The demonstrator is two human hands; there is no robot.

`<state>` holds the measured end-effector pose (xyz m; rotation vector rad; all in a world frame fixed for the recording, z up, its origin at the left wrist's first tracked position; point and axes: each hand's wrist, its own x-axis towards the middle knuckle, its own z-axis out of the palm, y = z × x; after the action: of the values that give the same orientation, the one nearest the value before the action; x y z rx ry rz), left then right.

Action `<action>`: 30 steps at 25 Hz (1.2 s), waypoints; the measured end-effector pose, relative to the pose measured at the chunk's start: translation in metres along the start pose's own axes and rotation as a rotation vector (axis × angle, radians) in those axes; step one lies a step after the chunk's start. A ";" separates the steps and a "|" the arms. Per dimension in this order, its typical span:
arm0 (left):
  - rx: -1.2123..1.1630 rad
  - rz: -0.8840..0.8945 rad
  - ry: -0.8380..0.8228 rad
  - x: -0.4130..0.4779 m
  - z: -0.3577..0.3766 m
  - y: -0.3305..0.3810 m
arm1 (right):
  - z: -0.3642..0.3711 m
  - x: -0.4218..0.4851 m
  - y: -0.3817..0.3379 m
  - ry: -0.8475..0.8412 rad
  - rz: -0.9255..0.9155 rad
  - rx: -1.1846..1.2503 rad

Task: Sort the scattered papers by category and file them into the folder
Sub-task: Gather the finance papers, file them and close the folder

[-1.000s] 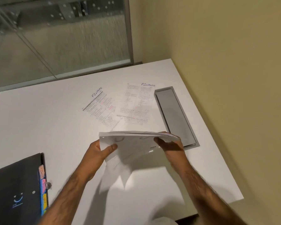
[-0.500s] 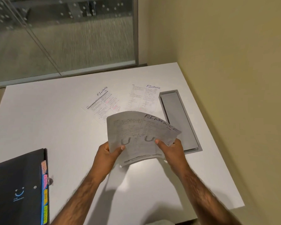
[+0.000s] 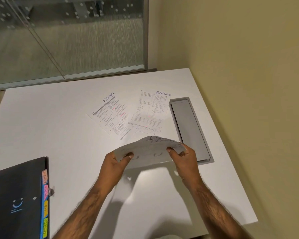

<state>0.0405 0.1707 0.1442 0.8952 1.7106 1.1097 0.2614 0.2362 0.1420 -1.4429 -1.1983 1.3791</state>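
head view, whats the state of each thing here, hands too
held papers: lifted off the table, bowed, gripped at both ends
left hand: shut on held papers
right hand: shut on held papers
two finance sheets: flat on the table, overlapping
folder: closed, flat
cable tray lid: closed

"FINANCE" handwritten atop both sheets flat on table: left sheet (image 3: 110,114), right sheet (image 3: 149,111). Folder (image 3: 16,204) tabs (image 3: 45,200): "HR" readable, others unclear. Held papers (image 3: 150,149) heading blurred.
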 end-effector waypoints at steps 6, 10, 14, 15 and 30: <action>-0.094 0.044 -0.040 0.000 -0.004 0.004 | -0.001 0.003 0.001 -0.124 -0.002 0.039; -0.046 0.011 -0.071 0.000 0.003 0.004 | 0.004 -0.003 0.007 -0.099 0.060 -0.010; -0.052 0.024 -0.059 0.003 -0.003 -0.001 | 0.007 -0.004 0.005 -0.057 0.098 0.017; -0.060 0.005 -0.062 0.002 -0.004 -0.002 | 0.007 -0.002 0.007 -0.082 0.080 -0.017; 0.047 -0.175 -0.207 0.002 -0.009 -0.039 | 0.023 0.002 0.027 -0.076 0.144 -0.133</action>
<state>0.0276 0.1563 0.1092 0.8412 1.6151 0.8344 0.2416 0.2300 0.1135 -1.6097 -1.2754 1.4864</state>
